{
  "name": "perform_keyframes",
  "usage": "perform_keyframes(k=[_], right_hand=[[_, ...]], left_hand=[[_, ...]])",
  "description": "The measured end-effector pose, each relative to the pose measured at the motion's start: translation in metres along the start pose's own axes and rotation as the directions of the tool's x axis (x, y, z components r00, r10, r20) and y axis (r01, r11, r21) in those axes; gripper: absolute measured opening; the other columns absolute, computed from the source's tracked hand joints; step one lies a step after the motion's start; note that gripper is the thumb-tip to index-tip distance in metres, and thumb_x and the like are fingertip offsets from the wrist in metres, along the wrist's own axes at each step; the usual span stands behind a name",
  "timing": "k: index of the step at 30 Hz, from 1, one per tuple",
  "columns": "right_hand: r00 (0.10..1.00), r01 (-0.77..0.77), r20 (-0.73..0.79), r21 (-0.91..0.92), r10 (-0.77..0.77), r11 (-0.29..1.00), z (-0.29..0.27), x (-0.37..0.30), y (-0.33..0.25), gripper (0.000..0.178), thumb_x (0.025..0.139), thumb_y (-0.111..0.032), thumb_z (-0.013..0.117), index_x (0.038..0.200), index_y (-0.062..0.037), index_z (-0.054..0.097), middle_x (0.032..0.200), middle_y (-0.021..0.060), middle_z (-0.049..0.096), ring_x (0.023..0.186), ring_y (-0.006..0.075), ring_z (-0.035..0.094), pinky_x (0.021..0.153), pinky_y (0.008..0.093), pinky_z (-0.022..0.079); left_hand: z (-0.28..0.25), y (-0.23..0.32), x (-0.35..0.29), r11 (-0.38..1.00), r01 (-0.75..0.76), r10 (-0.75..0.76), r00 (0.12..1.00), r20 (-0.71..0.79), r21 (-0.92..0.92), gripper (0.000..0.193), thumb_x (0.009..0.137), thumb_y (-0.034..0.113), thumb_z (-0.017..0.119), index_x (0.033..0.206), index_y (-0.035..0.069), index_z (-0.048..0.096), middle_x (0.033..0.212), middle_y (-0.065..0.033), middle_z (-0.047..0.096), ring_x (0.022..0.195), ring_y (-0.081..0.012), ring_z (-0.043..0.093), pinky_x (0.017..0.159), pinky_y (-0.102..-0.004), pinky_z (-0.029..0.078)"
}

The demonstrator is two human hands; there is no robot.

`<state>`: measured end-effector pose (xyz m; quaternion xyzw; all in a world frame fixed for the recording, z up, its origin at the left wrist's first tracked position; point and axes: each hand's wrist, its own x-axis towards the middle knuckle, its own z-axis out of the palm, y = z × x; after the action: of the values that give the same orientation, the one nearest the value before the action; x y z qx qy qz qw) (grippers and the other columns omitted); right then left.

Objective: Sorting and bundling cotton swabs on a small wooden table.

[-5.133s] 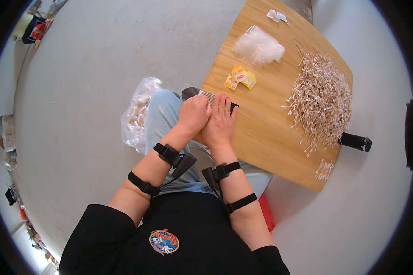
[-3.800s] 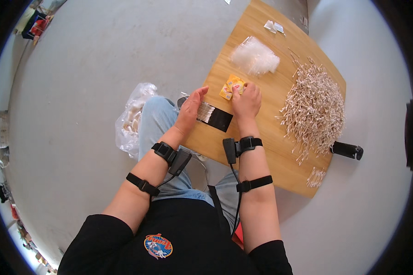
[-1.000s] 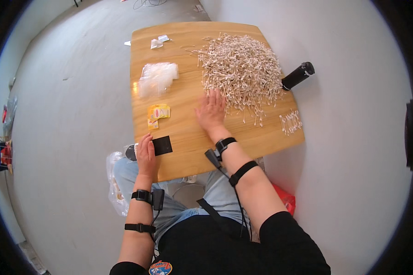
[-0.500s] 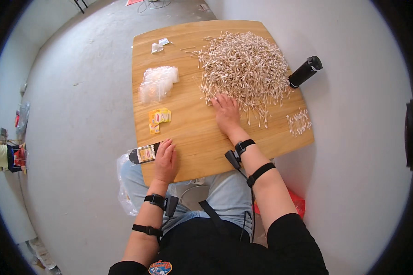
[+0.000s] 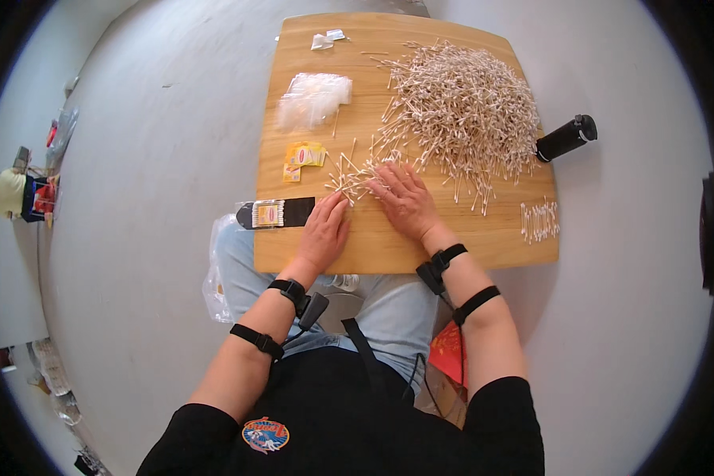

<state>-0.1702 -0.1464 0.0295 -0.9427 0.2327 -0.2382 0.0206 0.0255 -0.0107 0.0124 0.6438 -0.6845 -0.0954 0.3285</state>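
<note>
A large heap of cotton swabs (image 5: 468,111) covers the right back part of the table. A loose batch of swabs (image 5: 349,174) lies spread toward the left, in front of both hands. My right hand (image 5: 407,200) rests on these swabs, palm down with fingers spread, and some swabs lie under its fingertips. My left hand (image 5: 323,232) lies flat with its fingers stretched out; its fingertips are at the near edge of the loose swabs. Beside it is a black strip (image 5: 300,211), with a clear pouch of lined-up swabs and a yellow card (image 5: 268,214) on its left part.
Yellow cards (image 5: 305,154) and a stack of clear plastic bags (image 5: 316,99) lie on the left of the wooden table (image 5: 484,246). A black bottle (image 5: 566,139) stands by the right edge, near a row of swabs (image 5: 539,220). Another person (image 5: 12,193) is far left.
My right hand has drawn a batch of swabs leftward from the heap. My left hand has shifted right, off the black strip toward those swabs. The whole view has shifted.
</note>
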Motion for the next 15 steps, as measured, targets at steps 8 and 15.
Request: perform_keyframes(k=[8,15], right_hand=[[0.845,-0.458,-0.231,0.153,0.482,0.876,0.006,-0.032,-0.054,0.026,0.084,-0.011,0.068,0.109,-0.0075,0.061,0.110,0.0112,0.061,0.107,0.0313,0.056,0.091,0.0441,0.045],[0.774,-0.544,-0.135,0.359,0.619,0.758,0.026,-0.018,-0.083,0.016,0.084,-0.010,0.066,0.099,-0.0078,0.061,0.096,0.0115,0.060,0.090,0.0333,0.058,0.080,0.0431,0.048]], left_hand=[[-0.004,0.007,0.006,0.987,-0.040,0.054,0.995,-0.083,0.156,0.037,0.088,0.016,0.064,0.124,0.012,0.061,0.126,-0.0140,0.056,0.115,-0.0317,0.054,0.100,-0.0422,0.043],[0.020,0.002,0.010,0.991,0.044,-0.017,0.977,-0.213,0.126,0.024,0.085,0.021,0.068,0.106,0.013,0.064,0.103,-0.0049,0.060,0.100,-0.0258,0.057,0.084,-0.0401,0.044]])
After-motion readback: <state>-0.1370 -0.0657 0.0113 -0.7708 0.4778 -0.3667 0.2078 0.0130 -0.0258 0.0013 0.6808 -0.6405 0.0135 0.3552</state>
